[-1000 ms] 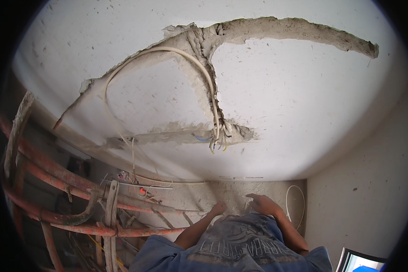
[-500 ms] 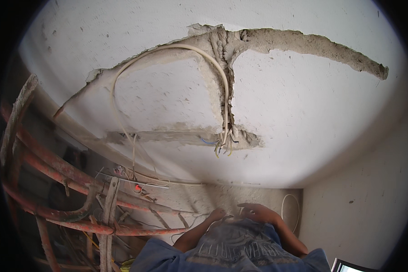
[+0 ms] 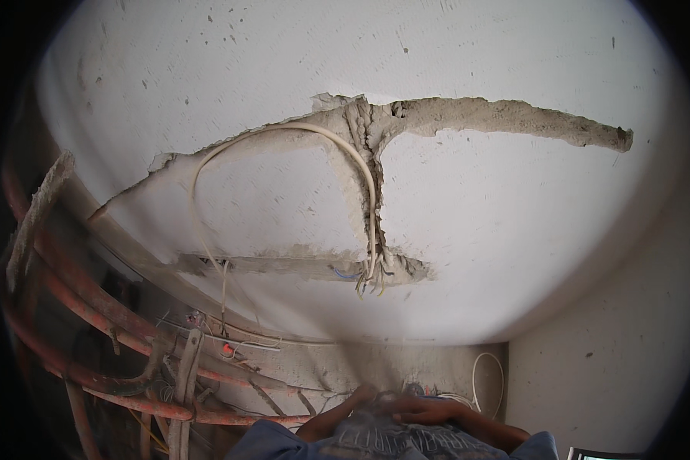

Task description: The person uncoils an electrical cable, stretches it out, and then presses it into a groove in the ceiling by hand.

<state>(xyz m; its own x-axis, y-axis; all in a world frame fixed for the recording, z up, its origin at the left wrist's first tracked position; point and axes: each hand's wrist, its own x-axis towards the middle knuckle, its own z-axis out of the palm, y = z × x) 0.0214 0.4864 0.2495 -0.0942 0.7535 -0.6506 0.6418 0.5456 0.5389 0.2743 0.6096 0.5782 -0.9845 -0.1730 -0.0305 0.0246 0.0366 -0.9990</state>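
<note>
Low in the view, in front of my dusty blue shirt (image 3: 422, 441), my left hand (image 3: 366, 394) is close to my right hand (image 3: 423, 412). The left hand's fingers are smeared and partly hidden. My right hand lies across from the right, its fingers pointing left; their grip is unclear. A blurred greyish patch shows between the hands, too indistinct to name. Beyond them, a cream cable (image 3: 372, 195) runs down a chiselled groove in the white wall (image 3: 498, 222). Loose wire ends (image 3: 372, 282), blue and yellow among them, stick out at the bottom of the groove.
At left stands a rusty red metal frame (image 3: 130, 386) with wooden pieces, including an upright timber (image 3: 184, 383). A cable loop (image 3: 489, 383) rests near the right corner. Another groove (image 3: 514, 123) curves across the upper right wall. A small red object (image 3: 228, 349) lies near the wall's foot.
The view has tilted upward, so the wall and both hands sit lower in the picture. My hands have drawn closer together, the right one now lying more across my front.
</note>
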